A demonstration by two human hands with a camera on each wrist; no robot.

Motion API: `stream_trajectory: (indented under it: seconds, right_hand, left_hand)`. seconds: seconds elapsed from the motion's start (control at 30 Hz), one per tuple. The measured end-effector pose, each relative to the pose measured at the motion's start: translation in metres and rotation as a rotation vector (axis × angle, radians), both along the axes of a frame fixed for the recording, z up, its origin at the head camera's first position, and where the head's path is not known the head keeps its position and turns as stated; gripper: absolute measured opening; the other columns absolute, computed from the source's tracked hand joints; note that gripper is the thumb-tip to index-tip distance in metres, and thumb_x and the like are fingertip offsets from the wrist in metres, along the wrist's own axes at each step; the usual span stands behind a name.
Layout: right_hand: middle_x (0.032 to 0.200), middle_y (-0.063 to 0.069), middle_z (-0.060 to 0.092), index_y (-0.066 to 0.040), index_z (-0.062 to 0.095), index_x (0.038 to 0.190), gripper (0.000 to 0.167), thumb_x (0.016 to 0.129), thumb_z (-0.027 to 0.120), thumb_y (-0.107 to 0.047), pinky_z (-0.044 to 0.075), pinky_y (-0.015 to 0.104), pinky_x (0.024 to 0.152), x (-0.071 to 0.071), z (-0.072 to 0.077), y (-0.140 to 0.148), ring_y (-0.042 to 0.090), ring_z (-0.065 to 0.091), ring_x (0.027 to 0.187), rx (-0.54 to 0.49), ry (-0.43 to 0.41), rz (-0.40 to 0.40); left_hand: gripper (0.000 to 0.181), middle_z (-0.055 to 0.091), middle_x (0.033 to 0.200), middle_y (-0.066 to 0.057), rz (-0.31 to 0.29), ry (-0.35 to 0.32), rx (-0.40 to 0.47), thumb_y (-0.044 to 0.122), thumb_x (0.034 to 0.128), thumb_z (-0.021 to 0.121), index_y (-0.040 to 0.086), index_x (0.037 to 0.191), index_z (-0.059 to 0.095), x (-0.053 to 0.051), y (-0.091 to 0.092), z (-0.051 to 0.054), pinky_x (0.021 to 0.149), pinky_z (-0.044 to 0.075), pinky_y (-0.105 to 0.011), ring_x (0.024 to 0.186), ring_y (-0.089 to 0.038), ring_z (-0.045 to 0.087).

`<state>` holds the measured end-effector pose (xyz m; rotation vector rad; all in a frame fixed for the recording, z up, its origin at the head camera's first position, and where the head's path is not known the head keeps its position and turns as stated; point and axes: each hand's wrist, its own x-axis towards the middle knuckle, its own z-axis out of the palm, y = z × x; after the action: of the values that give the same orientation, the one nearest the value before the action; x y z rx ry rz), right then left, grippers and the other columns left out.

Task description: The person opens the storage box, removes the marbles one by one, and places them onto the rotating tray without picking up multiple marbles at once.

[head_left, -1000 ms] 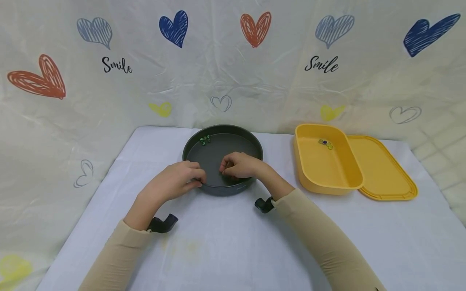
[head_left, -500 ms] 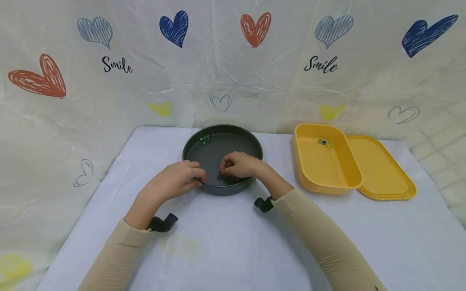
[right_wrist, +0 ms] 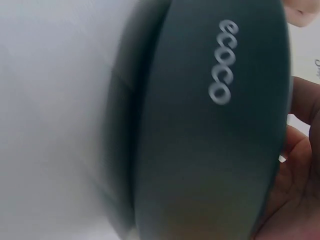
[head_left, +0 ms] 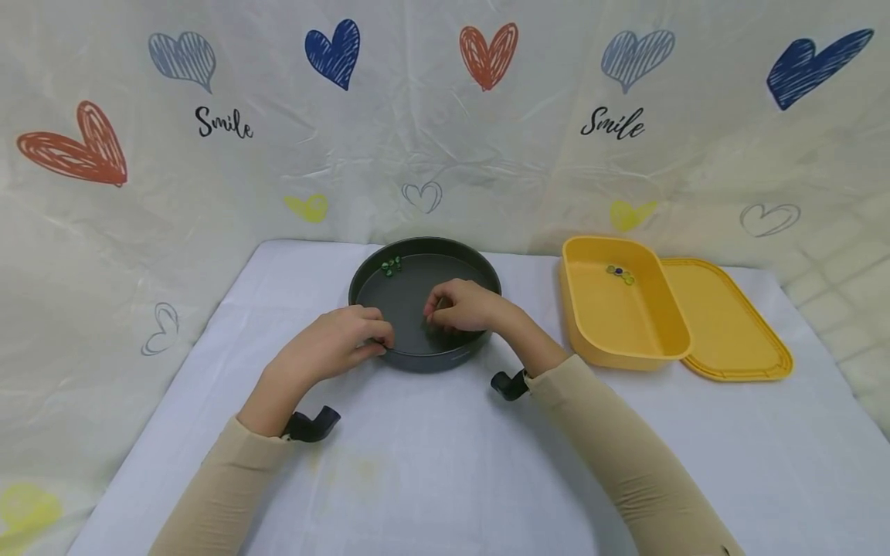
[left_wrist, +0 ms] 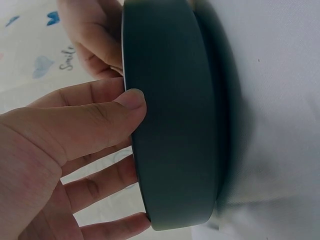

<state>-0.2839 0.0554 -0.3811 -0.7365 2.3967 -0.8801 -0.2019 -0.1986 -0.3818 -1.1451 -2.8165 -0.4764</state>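
A dark round pan (head_left: 389, 309) with low walls sits at the table's far middle. My left hand (head_left: 341, 340) grips its near-left rim, the thumb (left_wrist: 131, 100) on the outer wall and the fingers inside. Over the pan's near-right part, my right hand (head_left: 462, 305) has its fingers curled, thumb against fingertips, pinching what seems to be a small dark bead, mostly hidden by the fingers. Several small green beads (head_left: 391, 266) lie together at the pan's far-left side. In the right wrist view the pan wall (right_wrist: 210, 150) covers much of that hand.
Right of the pan stands a yellow rectangular box (head_left: 626, 324) with several small yellowish and blue beads (head_left: 620, 274) inside. Its yellow lid (head_left: 737, 324) lies flat against its right side. A patterned sheet (head_left: 445, 139) hangs behind the white-covered table (head_left: 417, 471).
My right hand has risen slightly and shifted right. The small dark bead seen at its fingertips half a second ago has left that spot. My left hand stays on the rim.
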Motion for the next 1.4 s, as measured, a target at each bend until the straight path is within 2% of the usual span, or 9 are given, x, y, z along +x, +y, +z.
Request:
stream_trajectory:
  seconds: [0.3,0.57,0.87,1.1,1.4]
  right_hand:
    - [0.104,0.013,0.070,-0.008,0.067,0.111,0.019,0.096,0.061,-0.017,0.056,0.033,0.074,-0.004,0.016,0.023,0.022,0.064,0.082,-0.060,0.015,-0.050]
    - [0.096,0.009,0.065,-0.005,0.065,0.117,0.024,0.096,0.056,-0.015,0.055,0.033,0.077,-0.012,0.027,0.051,0.025,0.060,0.084,-0.098,0.063,-0.144]
    - [0.100,0.014,0.066,-0.009,0.064,0.115,0.020,0.098,0.059,-0.018,0.057,0.036,0.077,-0.026,0.045,0.085,0.026,0.062,0.081,-0.003,0.135,-0.236]
    - [0.095,0.014,0.065,-0.006,0.065,0.112,0.019,0.098,0.059,-0.017,0.057,0.034,0.077,-0.032,0.054,0.111,0.027,0.061,0.082,-0.019,0.136,-0.282]
    - [0.091,0.014,0.065,-0.006,0.065,0.111,0.020,0.096,0.060,-0.019,0.055,0.031,0.073,-0.043,0.052,0.141,0.026,0.061,0.079,0.072,0.143,-0.345]
  left_hand:
    - [0.017,0.063,0.089,0.010,0.004,-0.008,-0.003,0.006,0.0849,0.078,0.021,0.090,0.073,-0.001,0.000,0.000,0.075,0.052,-0.028,0.082,-0.010,0.061]
    - [0.016,0.063,0.091,0.010,0.018,-0.024,-0.005,0.006,0.0853,0.078,0.021,0.091,0.073,0.000,-0.002,0.000,0.076,0.053,-0.028,0.084,-0.010,0.062]
    - [0.017,0.064,0.091,0.010,0.016,-0.025,0.004,0.005,0.0850,0.078,0.020,0.091,0.073,0.001,-0.002,-0.001,0.076,0.053,-0.028,0.084,-0.010,0.062]
    - [0.018,0.064,0.090,0.010,-0.002,0.001,0.014,0.005,0.0831,0.080,0.020,0.090,0.073,0.001,-0.001,-0.002,0.075,0.053,-0.028,0.083,-0.010,0.062]
    - [0.018,0.064,0.090,0.009,-0.011,0.005,0.020,0.004,0.0833,0.079,0.020,0.090,0.072,0.000,0.000,-0.002,0.075,0.053,-0.028,0.083,-0.009,0.062]
